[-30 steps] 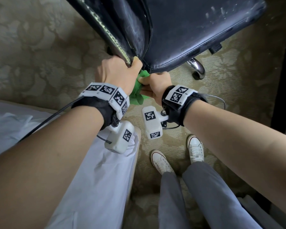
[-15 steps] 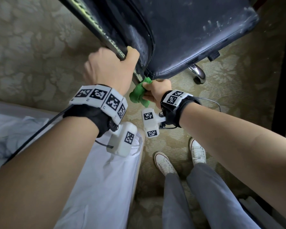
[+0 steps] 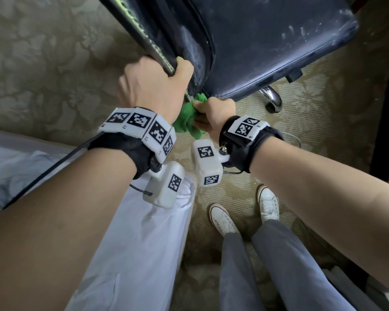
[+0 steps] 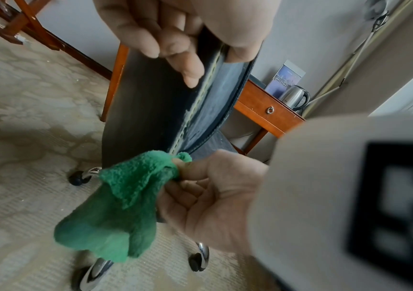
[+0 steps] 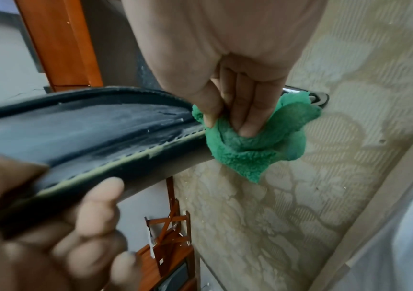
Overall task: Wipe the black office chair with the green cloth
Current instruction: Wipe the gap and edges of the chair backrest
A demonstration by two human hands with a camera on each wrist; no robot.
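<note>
While the right hand (image 3: 213, 116) pinches the bunched green cloth (image 3: 185, 122) btwn thumb & curled fingers (image 5: 247, 116), pressing it vs the lower end of the chair's stitched edge seam, the left hand (image 3: 153, 90) clamps the same edge higher up, thumb on the padded side, fingers wrapped round the back. Black office chair (image 3: 267, 43) stands tilted on patterned carpet (image 3: 43, 63), seat dusty w/ pale streaks, chrome caster legs (image 3: 272, 98) under it. White bedding (image 3: 126, 254) lies at the lower left, white sneakers (image 3: 267, 203) just below the wrists; wooden desk (image 4: 267, 104) w/ a kettle (image 4: 295, 97) sits behind the chair.
</note>
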